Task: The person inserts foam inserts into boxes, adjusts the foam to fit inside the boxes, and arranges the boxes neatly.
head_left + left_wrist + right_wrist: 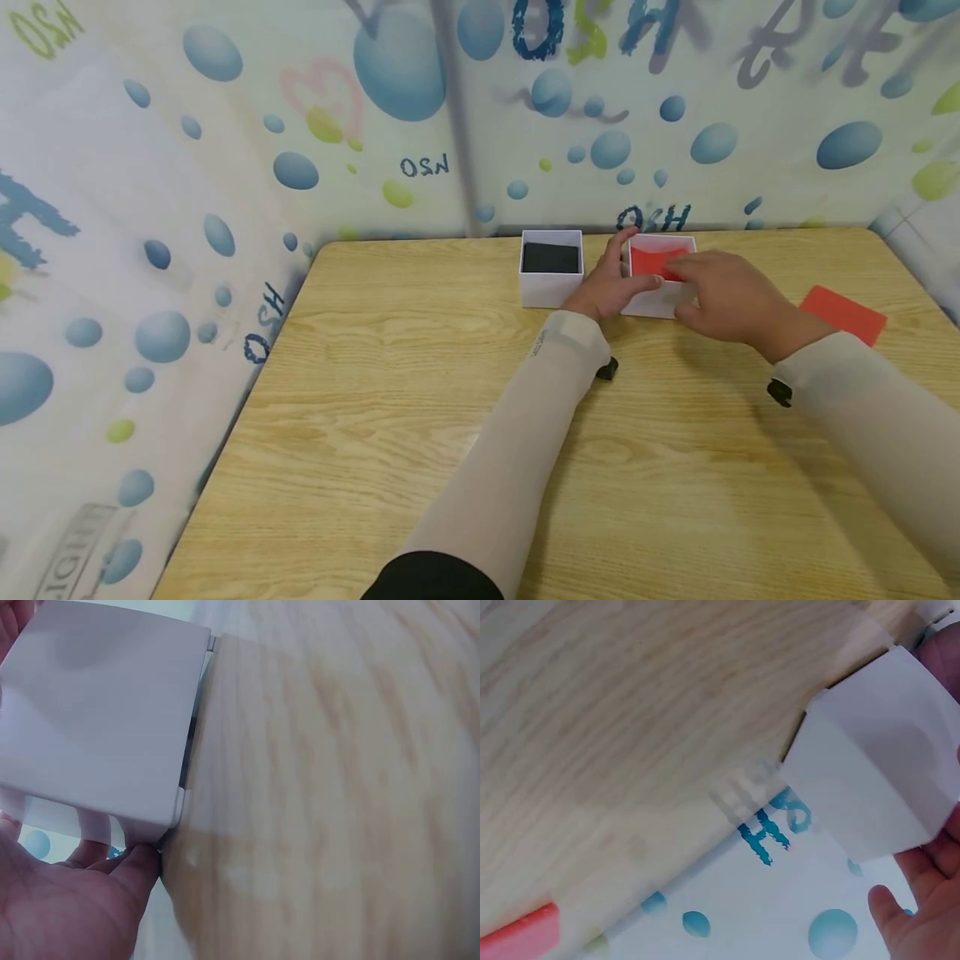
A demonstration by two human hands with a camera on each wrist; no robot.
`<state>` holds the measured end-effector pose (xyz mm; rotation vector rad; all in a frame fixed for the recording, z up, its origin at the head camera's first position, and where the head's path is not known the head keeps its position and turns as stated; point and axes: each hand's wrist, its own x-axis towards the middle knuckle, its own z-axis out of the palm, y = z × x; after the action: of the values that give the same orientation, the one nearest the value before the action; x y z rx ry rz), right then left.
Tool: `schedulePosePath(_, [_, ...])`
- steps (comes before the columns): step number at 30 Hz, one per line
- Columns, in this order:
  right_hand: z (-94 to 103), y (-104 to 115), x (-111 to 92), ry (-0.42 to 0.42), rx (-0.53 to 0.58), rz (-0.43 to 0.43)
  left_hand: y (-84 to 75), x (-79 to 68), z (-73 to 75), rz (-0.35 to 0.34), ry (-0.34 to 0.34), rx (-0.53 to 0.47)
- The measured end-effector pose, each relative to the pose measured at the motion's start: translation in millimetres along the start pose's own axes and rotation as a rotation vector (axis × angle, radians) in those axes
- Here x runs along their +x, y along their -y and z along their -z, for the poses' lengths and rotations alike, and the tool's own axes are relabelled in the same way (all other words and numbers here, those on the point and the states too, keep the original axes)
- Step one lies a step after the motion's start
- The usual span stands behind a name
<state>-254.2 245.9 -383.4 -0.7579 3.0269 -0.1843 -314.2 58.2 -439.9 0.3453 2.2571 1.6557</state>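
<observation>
An open white box with flat red pieces inside stands near the table's back edge. My left hand grips this box at its left side, thumb over the front rim; the left wrist view shows fingers along the side wall. Over the box's right part, my right hand reaches down onto the red pieces. In the right wrist view its fingers pass over the rim, and their tips are hidden, so I cannot tell whether they pinch anything.
Just left of my left hand stands a second open white box with a black stack in it. A flat red piece lies on the wooden table to the right. Behind the table hangs a patterned backdrop.
</observation>
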Motion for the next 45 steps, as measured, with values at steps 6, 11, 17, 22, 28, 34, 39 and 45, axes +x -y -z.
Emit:
schedulePosePath(6, [4.0, -0.6, 2.3, 0.050, -0.043, 0.015, 1.0, -0.2, 0.1, 0.008, -0.003, -0.018])
schedulePosePath(11, [7.8, 2.1, 9.5, 0.096, -0.035, 0.018, 2.7, 0.4, 0.5, 0.002, 0.001, -0.034])
schedulePosePath(17, [7.4, 2.9, 11.9, 0.119, -0.021, -0.003, 2.7, -0.6, 0.5, 0.003, 0.003, -0.023])
schedulePosePath(22, [1.2, -0.9, 6.5, 0.072, 0.051, -0.021, 1.4, -2.7, 0.1, 0.014, 0.007, -0.014])
schedulePosePath(28, [1.8, -10.6, -5.2, -0.029, 0.145, -0.087, 1.6, -4.0, 0.1, 0.015, 0.013, -0.031])
schedulePosePath(34, [9.9, -35.4, -24.2, -0.098, 0.231, -0.173, 2.5, -2.1, -0.1, 0.013, 0.012, -0.026])
schedulePosePath(39, [16.4, -59.8, -42.8, -0.085, 0.305, -0.273, 1.7, 0.7, 0.4, 0.006, 0.010, -0.024])
schedulePosePath(45, [9.8, -89.8, -64.0, -0.085, 0.286, -0.387, 0.3, 1.7, 2.1, 0.016, 0.003, -0.008])
